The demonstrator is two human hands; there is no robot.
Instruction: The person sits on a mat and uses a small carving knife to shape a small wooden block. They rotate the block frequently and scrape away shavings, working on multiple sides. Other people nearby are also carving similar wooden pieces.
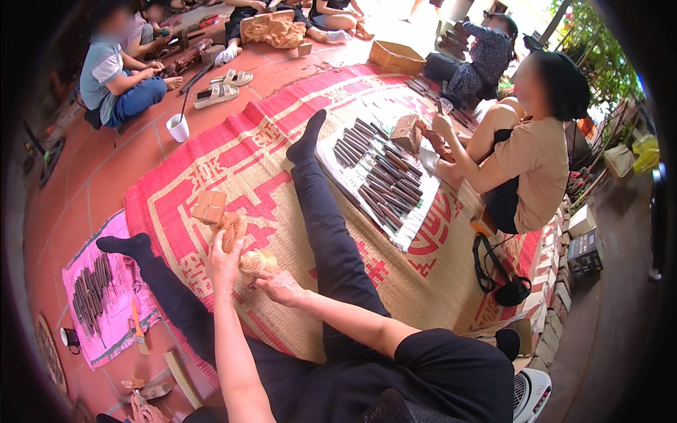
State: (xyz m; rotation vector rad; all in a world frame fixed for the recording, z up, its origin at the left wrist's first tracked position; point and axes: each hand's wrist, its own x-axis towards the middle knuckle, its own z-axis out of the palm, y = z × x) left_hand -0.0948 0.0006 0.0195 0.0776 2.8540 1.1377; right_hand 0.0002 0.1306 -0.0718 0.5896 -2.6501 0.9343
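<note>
My left hand point(225, 261) is wrapped around a light-brown wood carving point(210, 207) above the mat, between my outstretched legs. A square, block-like end of it points away from me. Close to my right hand point(279, 288) is a pale, rounded, ridged piece point(258, 261); whether it belongs to the same carving I cannot tell. The fingers of my right hand are closed, bent against the near side of that rounded piece. Anything they grip is hidden.
Rows of dark-handled carving tools point(388, 176) lie on a white cloth on the red-and-tan mat point(282, 211). More tools point(93, 295) rest on a pink cloth at left. A person point(529, 148) crouches at right; others sit farther off. A white cup point(178, 128) stands on tiles.
</note>
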